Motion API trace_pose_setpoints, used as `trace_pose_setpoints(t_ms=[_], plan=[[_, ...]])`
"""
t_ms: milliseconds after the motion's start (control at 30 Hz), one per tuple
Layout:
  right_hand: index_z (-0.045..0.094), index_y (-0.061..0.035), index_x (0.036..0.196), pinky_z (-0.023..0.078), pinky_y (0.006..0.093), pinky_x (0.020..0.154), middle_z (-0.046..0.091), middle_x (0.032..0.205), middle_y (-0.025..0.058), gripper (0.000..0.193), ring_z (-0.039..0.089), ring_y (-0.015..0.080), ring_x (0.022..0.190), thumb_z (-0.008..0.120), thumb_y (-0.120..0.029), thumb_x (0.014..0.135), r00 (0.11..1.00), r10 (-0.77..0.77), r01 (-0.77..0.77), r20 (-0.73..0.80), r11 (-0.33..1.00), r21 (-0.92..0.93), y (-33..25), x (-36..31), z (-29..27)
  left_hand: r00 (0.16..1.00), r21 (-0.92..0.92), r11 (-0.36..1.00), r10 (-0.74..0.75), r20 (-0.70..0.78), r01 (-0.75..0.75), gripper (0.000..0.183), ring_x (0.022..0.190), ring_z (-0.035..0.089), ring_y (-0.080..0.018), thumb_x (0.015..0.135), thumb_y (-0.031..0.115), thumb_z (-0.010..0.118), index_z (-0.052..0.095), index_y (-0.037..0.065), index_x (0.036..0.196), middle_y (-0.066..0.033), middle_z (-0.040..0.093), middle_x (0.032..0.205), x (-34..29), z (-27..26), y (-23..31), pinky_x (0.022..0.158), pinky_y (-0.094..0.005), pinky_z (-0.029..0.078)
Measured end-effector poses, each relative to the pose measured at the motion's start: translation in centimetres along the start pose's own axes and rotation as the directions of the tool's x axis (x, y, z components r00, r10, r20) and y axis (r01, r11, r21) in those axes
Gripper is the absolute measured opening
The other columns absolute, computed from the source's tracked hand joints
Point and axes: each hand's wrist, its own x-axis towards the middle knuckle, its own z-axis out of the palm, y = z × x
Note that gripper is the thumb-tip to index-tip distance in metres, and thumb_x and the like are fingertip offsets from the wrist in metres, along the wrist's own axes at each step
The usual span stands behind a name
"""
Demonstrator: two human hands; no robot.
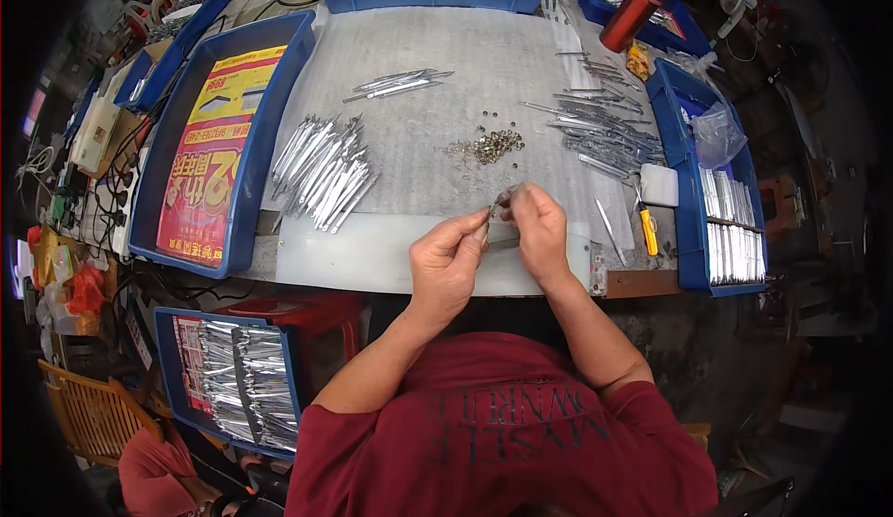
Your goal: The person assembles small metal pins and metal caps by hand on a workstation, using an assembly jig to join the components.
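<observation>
Over the front of the table my left hand [448,255] and my right hand [538,229] meet, fingertips pinched. Between them is a small grey metal piece [495,208], mostly covered by the fingers, its exact kind too small to tell. Just beyond lies a loose heap of small brass-coloured round parts [493,147], a few scattered around it. Left of my hands is a big pile of shiny silver metal strips [326,168]. A smaller bunch of strips [395,84] lies farther back. On the right, duller grey strips [605,131] are spread in a pile.
A pale board [353,255] runs along the front edge. At right are a yellow-handled screwdriver [647,227], a white block [659,184] and a blue tray [688,229] of strips. A long blue tray [251,182] stands left. A red cylinder [633,15] stands back right.
</observation>
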Motion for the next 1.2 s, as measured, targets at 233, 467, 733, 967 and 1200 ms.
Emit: trace_pose_setpoints(t_ms=[233, 467, 733, 967, 1200], plan=[[0.055, 0.0014, 0.081, 0.040, 0.0211, 0.059, 0.053, 0.072, 0.0012, 0.018, 0.046, 0.0064, 0.066, 0.049, -0.016, 0.085, 0.999, -0.041, 0.042, 0.023, 0.998, -0.035, 0.4, 0.2, -0.2, 1.000, -0.029, 1.000, 0.000, -0.002, 0.000, 0.017, 0.049, 0.038, -0.0021, 0.082, -0.001, 0.051, 0.057, -0.002, 0.097, -0.0016, 0.052, 0.067, -0.2, 0.0, 0.1, 0.041, -0.0152, 0.029], [0.055, 0.0004, 0.080, 0.039, 0.0209, 0.056, 0.052, 0.070, 0.0024, 0.019, 0.046, 0.0069, 0.063, 0.051, -0.018, 0.084, 0.999, 0.021, -0.023, -0.026, 0.997, -0.071, 0.1, -0.2, -0.3, 1.000, -0.060, 0.998, -0.019, 0.012, 0.020, 0.016, 0.050, 0.039, -0.0023, 0.082, -0.001, 0.051, 0.057, -0.002, 0.097, -0.0019, 0.052, 0.067, -0.2, 0.0, 0.1, 0.041, -0.0154, 0.030], [0.054, 0.0003, 0.080, 0.038, 0.0211, 0.054, 0.052, 0.069, 0.0028, 0.012, 0.045, 0.0080, 0.059, 0.058, -0.011, 0.078, 0.993, 0.119, -0.121, 0.027, 0.986, 0.113, 0.0, -0.6, -0.3, 0.998, -0.132, 0.989, -0.069, 0.008, 0.070, 0.016, 0.049, 0.039, -0.0024, 0.082, 0.000, 0.051, 0.057, -0.002, 0.097, -0.0027, 0.052, 0.066, 0.0, 0.1, 0.5, 0.041, -0.0156, 0.030], [0.051, 0.0005, 0.076, 0.039, 0.0253, 0.050, 0.051, 0.067, 0.0075, 0.010, 0.047, 0.0142, 0.056, 0.057, -0.008, 0.076, 0.953, -0.296, 0.304, 0.071, 0.911, -0.280, -0.1, -0.6, 0.0, 0.993, -0.145, 0.983, -0.116, 0.008, 0.116, 0.016, 0.048, 0.039, -0.0027, 0.082, 0.001, 0.052, 0.057, -0.002, 0.097, -0.0043, 0.054, 0.068, -0.2, 0.2, 0.3, 0.040, -0.0161, 0.029], [0.047, 0.0013, 0.073, 0.038, 0.0299, 0.049, 0.048, 0.065, 0.0107, 0.008, 0.046, 0.0212, 0.054, 0.052, -0.004, 0.078, 0.953, -0.302, 0.294, 0.020, 0.910, -0.293, -0.2, -1.2, 0.6, 0.994, 0.150, 0.983, 0.106, -0.009, -0.104, 0.018, 0.055, 0.043, -0.0040, 0.081, -0.002, 0.050, 0.058, -0.003, 0.097, -0.0020, 0.053, 0.070, -0.6, 0.4, -0.9, 0.047, -0.0174, 0.035]])
